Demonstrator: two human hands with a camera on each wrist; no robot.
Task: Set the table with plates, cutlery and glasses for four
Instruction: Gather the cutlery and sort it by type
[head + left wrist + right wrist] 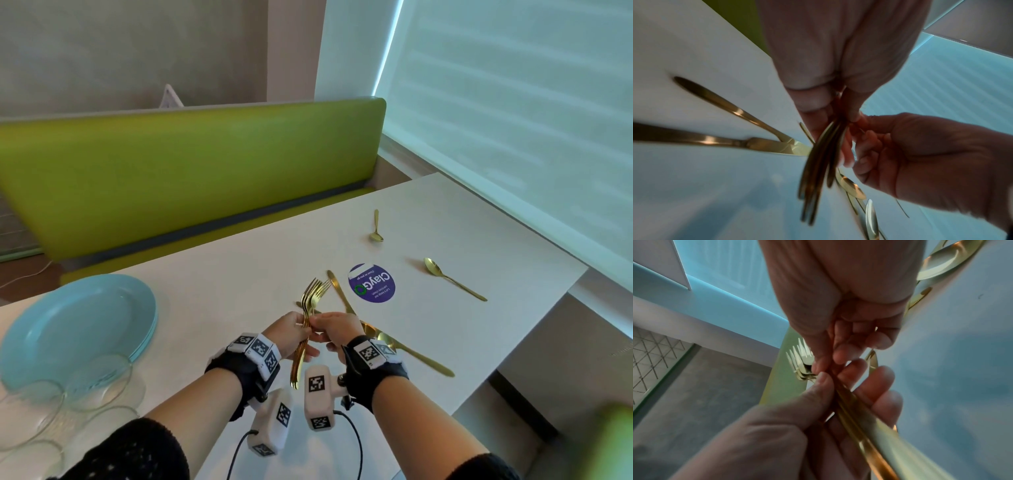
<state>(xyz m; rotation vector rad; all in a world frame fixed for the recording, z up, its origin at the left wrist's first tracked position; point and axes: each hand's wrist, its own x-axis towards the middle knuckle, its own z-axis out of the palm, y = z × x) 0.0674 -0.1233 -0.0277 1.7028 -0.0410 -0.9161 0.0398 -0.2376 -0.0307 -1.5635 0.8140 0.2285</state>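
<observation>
Two spoons (376,226) on the table (239,260), forks (310,301) pinched between left hand (291,337) and right hand (337,332).

A round purple sticker (371,283) on the white surface (445,222) reads "ClayGo" in large white letters — upside down from the head view — with smaller lines beneath, too small to read.

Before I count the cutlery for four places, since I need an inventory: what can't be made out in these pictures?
- How many forks are in the bundle: head view, they overlap, and both hands cover the necks.
- Knives and spoons behind the right hand: partly hidden, uncountable.
- Glasses: the bottom-left frame edge cuts them off.
- Plates: stacked, layers unclear.
- Wrist views: motion-blurred.
</observation>
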